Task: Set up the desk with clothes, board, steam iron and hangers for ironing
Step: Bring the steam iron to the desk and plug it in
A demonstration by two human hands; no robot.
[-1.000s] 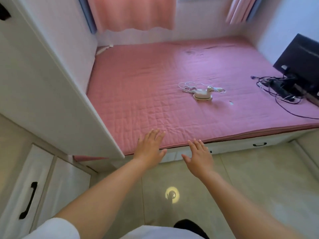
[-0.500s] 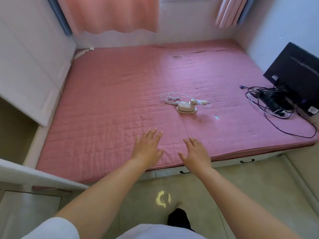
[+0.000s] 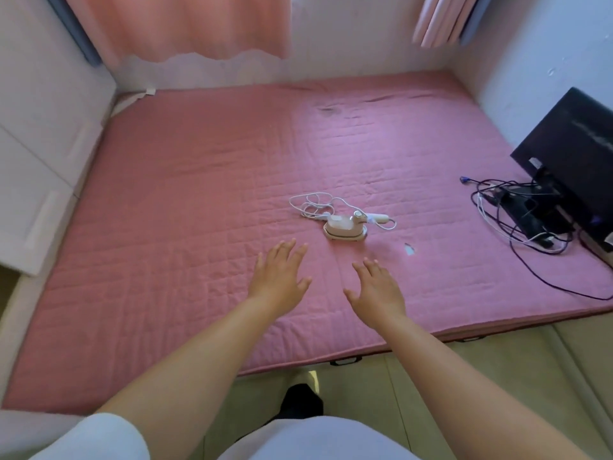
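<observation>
A small white steam iron (image 3: 345,226) lies on the pink quilted mat (image 3: 185,207), its white cord (image 3: 311,207) coiled behind it to the left. My left hand (image 3: 280,275) is stretched out over the mat, fingers straight and spread, just short of the iron and to its left. My right hand (image 3: 376,287) is held out the same way, below and slightly right of the iron. Both hands hold nothing. No clothes, board or hangers are in view.
A black monitor (image 3: 570,154) leans at the mat's right edge with a tangle of dark cables (image 3: 517,220) beside it. White cabinet panels (image 3: 39,167) line the left. Pink curtains (image 3: 185,24) hang at the back. A small white scrap (image 3: 409,250) lies right of the iron.
The view has moved forward and closer to the mat; the cabinet door on the left has slid out of view. Both hands have advanced over the mat toward the iron.
</observation>
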